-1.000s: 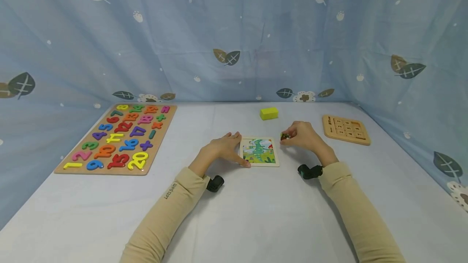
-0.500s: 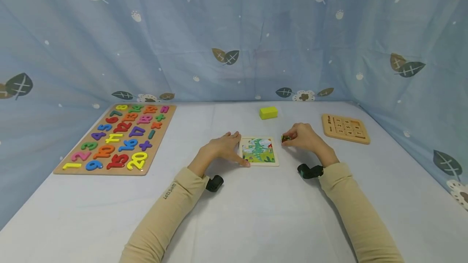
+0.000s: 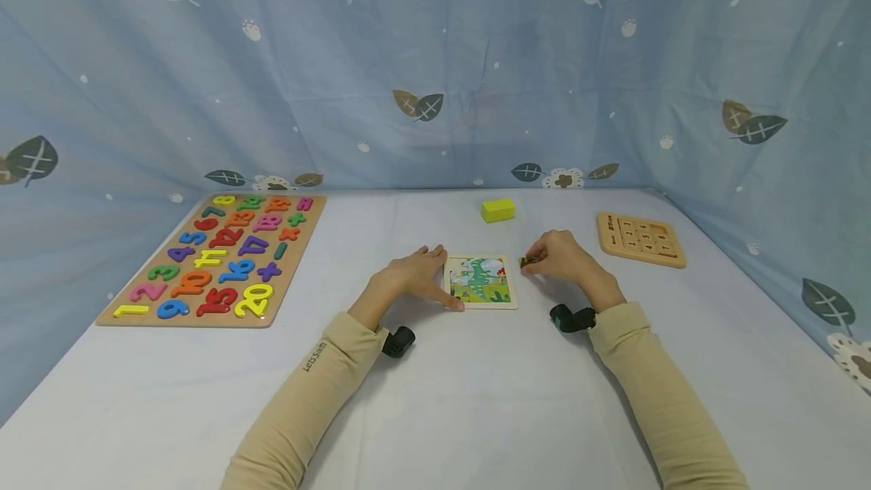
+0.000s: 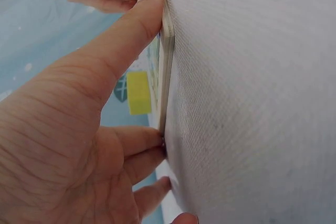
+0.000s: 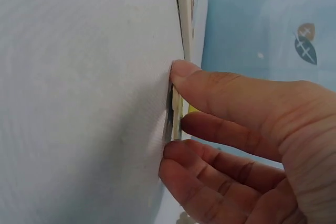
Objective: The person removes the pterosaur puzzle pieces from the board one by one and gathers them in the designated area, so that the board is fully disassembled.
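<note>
In the head view a small wooden jigsaw puzzle (image 3: 480, 282) with a green dinosaur picture and pale frame lies flat mid-table. My left hand (image 3: 416, 276) rests at its left side, fingers spread. The left wrist view shows the thumb (image 4: 142, 14) on the frame's rim and two fingertips at another edge. Just right of the frame, my right hand (image 3: 559, 255) pinches a small puzzle piece (image 3: 527, 261) with green on it. Seen from the right wrist, this thin wooden piece (image 5: 176, 109) is held edge-on between thumb and fingers, low over the cloth.
A large board of colourful numbers (image 3: 211, 263) lies at the left. Behind the puzzle stands a yellow-green block (image 3: 498, 210). A wooden number-tile board (image 3: 641, 240) lies at the back right. A blue leaf-patterned curtain (image 3: 435, 59) hangs behind the white-covered table.
The piece in my right hand has turned from more upright to lying flatter and sits slightly lower. My left hand stays at the puzzle frame.
</note>
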### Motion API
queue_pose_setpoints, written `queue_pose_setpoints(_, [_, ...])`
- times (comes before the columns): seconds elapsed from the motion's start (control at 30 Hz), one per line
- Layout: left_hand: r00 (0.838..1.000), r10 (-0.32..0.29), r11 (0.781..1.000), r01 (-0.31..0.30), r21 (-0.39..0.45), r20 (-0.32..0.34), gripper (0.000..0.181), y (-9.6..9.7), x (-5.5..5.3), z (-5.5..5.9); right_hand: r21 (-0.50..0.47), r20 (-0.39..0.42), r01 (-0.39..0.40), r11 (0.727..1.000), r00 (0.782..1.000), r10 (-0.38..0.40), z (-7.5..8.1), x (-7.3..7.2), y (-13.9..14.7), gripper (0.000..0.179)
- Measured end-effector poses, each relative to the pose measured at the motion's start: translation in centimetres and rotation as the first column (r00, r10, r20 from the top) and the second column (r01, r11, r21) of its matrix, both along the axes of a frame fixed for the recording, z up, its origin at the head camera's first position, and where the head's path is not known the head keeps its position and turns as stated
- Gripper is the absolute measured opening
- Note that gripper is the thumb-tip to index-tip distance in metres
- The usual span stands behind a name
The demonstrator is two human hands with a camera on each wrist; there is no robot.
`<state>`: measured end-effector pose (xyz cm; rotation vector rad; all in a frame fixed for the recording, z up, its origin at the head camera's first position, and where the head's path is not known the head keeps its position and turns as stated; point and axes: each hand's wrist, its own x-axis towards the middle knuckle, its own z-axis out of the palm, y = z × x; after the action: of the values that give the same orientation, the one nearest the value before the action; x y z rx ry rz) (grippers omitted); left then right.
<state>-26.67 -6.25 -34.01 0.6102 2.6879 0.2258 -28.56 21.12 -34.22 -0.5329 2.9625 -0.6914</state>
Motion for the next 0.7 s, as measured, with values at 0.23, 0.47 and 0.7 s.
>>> queue_pose_setpoints(0.23, [1.000, -0.003, 1.000, 0.003, -0.002, 0.012, 0.110, -0.1, 0.0, 0.1, 0.014, 0.037, 0.018, 1.000, 0.999, -0.019, 0.4, 0.2, -0.3, 0.037])
queue_pose_setpoints(0.47, [1.000, 0.008, 1.000, -0.008, 0.002, 0.026, 0.112, 0.0, -0.2, 0.0, -0.011, 0.011, -0.008, 1.000, 1.000, 0.008, 0.9, 0.2, -1.0, 0.043])
queue_pose_setpoints(0.7, [0.999, 0.012, 1.000, -0.012, 0.009, 0.036, 0.110, 0.0, -0.1, 0.0, -0.022, 0.033, -0.083, 0.996, 0.996, 0.083, 1.7, -0.1, -4.3, 0.043])
